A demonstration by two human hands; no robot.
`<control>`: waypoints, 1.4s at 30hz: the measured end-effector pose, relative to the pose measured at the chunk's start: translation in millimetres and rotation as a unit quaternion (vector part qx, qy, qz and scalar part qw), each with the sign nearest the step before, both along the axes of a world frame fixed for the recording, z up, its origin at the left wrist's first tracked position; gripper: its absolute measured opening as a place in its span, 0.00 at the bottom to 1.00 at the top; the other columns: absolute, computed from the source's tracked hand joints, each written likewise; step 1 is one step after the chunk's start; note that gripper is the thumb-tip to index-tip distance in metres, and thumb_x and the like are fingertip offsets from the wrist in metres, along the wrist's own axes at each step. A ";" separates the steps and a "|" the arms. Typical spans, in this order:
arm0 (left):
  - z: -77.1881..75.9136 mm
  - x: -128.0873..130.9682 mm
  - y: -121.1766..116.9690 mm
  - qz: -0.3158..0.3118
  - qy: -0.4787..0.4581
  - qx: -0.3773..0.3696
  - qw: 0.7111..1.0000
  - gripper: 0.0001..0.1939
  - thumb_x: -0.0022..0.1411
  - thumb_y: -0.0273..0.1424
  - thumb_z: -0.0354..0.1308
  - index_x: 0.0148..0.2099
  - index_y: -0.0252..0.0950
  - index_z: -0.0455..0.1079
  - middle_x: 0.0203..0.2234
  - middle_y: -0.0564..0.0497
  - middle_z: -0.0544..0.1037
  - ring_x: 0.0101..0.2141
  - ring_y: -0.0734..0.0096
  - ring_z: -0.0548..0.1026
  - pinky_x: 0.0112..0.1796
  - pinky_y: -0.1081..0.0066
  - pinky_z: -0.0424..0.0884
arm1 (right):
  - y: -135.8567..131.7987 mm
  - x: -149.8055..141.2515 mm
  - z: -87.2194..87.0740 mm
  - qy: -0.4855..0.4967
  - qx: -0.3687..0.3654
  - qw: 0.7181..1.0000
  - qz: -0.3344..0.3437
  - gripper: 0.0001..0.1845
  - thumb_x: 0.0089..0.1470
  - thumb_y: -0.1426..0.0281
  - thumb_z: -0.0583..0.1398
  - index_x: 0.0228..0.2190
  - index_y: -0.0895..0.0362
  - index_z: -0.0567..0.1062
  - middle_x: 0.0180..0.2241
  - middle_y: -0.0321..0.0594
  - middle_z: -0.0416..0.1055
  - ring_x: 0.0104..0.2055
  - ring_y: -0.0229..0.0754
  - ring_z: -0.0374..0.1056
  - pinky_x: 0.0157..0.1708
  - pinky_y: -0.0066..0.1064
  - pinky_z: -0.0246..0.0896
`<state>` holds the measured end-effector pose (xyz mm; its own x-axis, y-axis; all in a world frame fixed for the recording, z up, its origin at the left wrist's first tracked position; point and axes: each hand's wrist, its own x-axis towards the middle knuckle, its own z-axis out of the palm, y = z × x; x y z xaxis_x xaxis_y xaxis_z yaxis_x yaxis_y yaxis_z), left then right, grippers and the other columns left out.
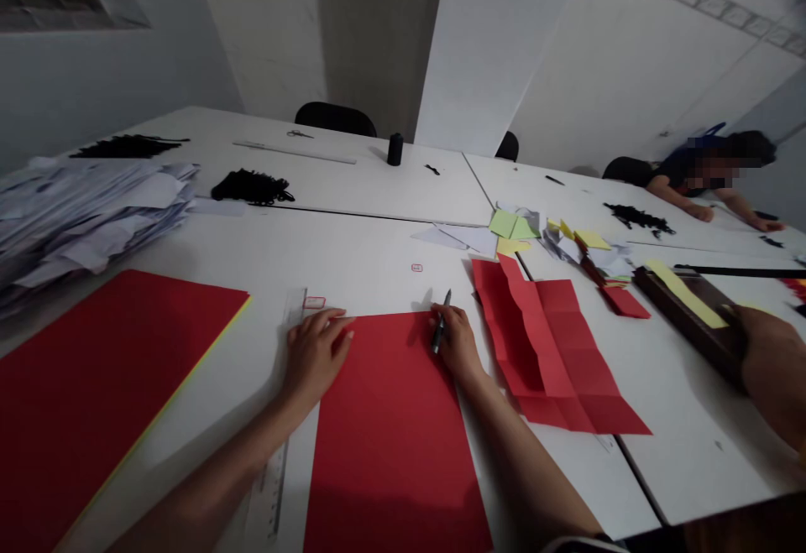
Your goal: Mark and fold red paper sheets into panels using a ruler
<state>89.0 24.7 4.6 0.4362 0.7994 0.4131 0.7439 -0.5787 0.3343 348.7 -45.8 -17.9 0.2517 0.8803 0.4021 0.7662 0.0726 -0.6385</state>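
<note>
A red sheet of paper (390,435) lies on the white table in front of me. My left hand (316,356) rests at its far left corner, the thumb and forefinger apart and touching the paper's edge. Under that hand and forearm runs a clear ruler (275,486). My right hand (461,347) is at the far right corner of the sheet, closed around a dark pen (439,328) that points up and away. Right of this hand stands a creased red sheet (560,352), partly unfolded.
A red paper stack (119,377) with a yellow edge lies left, before a heap of white papers (101,209). Black cord bundles (252,187) and a thread spool (395,149) stand farther back. Another person's hand (774,360) touches a brown box (686,310); a co-worker (698,167) leans over the table.
</note>
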 end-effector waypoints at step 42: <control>-2.1 5.6 -14.7 -0.110 0.098 -0.011 0.989 0.37 0.63 0.53 0.48 0.67 0.38 0.53 0.68 0.44 0.50 0.67 0.53 0.44 0.62 0.51 0.47 | -0.1 3.9 -9.6 -0.008 -0.010 1.000 -0.001 0.18 0.59 0.66 0.53 0.48 0.57 0.72 0.43 0.49 0.73 0.49 0.50 0.67 0.47 0.43 0.65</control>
